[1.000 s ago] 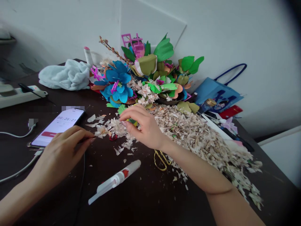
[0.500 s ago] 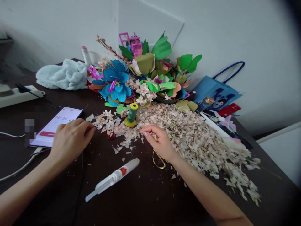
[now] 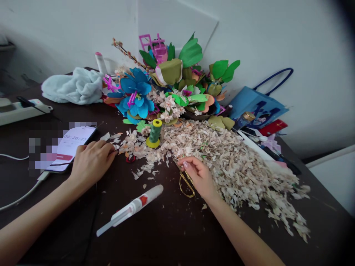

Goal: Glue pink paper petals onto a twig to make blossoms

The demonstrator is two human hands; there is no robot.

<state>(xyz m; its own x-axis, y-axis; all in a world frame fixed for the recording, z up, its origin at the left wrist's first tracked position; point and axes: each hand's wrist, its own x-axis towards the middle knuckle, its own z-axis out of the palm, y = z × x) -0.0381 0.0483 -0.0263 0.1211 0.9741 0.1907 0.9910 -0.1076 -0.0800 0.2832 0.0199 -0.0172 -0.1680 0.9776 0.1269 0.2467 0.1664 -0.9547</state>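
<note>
Meanwhile, left hand (image 3: 93,160) pinches, right hand (image 3: 198,175) curls over gold scissors (image 3: 186,186).

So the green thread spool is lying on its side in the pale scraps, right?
Not quite: the head view shows the green thread spool standing upright, not lying on its side. It rests on its yellow end in the pale scraps.

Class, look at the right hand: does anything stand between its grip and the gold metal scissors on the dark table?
Nothing visible does: the right hand's grip sits just above the gold metal scissors, and the pale shredded paper scraps lie beside the handles, not over them.
</note>
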